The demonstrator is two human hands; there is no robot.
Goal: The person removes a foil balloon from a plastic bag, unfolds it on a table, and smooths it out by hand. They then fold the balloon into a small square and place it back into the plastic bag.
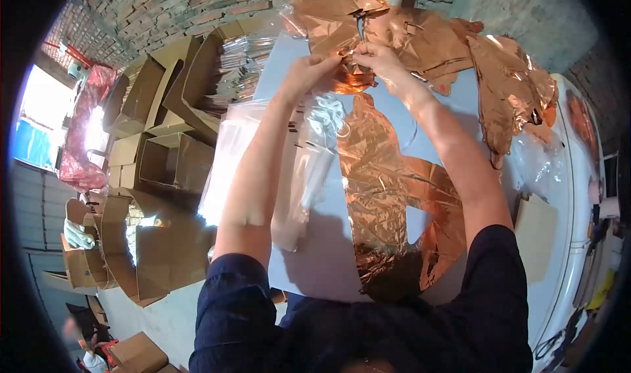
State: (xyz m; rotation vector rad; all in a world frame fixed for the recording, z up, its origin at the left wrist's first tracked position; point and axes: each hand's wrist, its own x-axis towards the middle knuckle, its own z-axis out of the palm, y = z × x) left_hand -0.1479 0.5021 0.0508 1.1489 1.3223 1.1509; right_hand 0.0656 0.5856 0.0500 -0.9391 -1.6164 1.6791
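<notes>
My left hand point(315, 72) and my right hand point(382, 63) meet at the far part of the table, fingers pinched together on the crinkled edge of a copper-coloured foil balloon point(353, 80). What exactly lies between the fingertips is too small to make out. Nearer my body a flat, uninflated copper foil balloon point(378, 176) with a cut-out opening is spread on the table point(315, 268). More copper foil point(434, 44) is heaped just beyond my hands. Left of the flat balloon lie clear plastic bags point(296, 195) and a bundle of white ribbon or string point(327, 113).
Open cardboard boxes point(174, 159) stand along the left, one holding a stack of silvery packets point(243, 64). Foil point(516, 90) hangs over the table's right part, beside clear plastic point(542, 159) and a beige card point(536, 232). A brick wall point(217, 1) rises behind.
</notes>
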